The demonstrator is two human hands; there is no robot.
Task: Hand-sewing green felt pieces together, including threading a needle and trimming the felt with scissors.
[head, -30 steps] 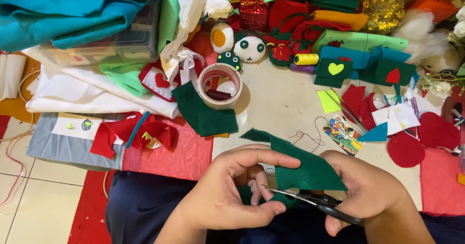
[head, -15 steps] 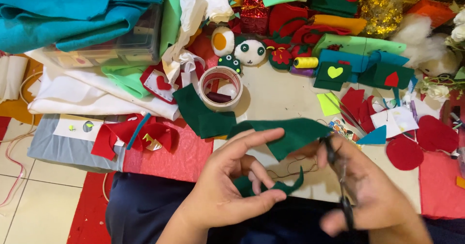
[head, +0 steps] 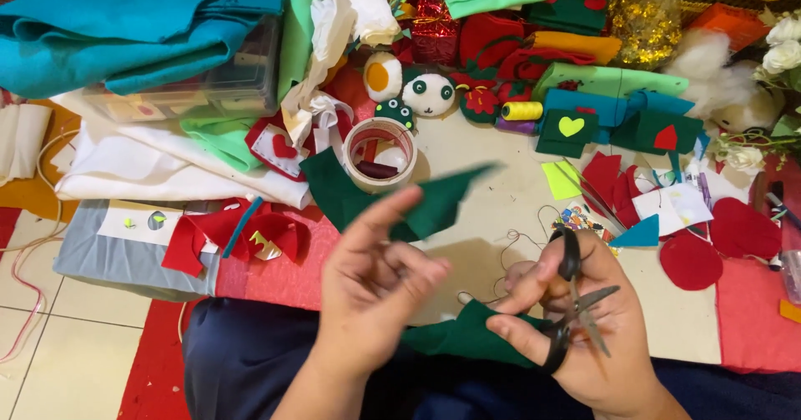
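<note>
- A heap of teal fabric (head: 125,28) fills the upper left corner, lying over a clear plastic box (head: 209,86), with folded white cloth (head: 150,165) beneath it.
- The pale desk (head: 492,211) is crowded with felt scraps — red circles (head: 717,241) at the right, dark green squares bearing hearts (head: 605,128) further back.
- The left hand (head: 375,291) is raised above the lap, its fingers (head: 384,216) closed on a strip of dark green felt (head: 438,203) that is blurred and stretches up to the right.
- The right hand (head: 584,328) has its fingers through the loops of black-handled scissors (head: 576,303), blades slightly parted and pointing right.
- A second dark green felt piece (head: 467,341) lies between both hands, over the lap, touching the right thumb.
- A roll of tape (head: 380,153) stands just beyond the left hand.
- A small panda ball (head: 428,95) and a spool of yellow thread (head: 521,110) sit behind the roll — near each other.
</note>
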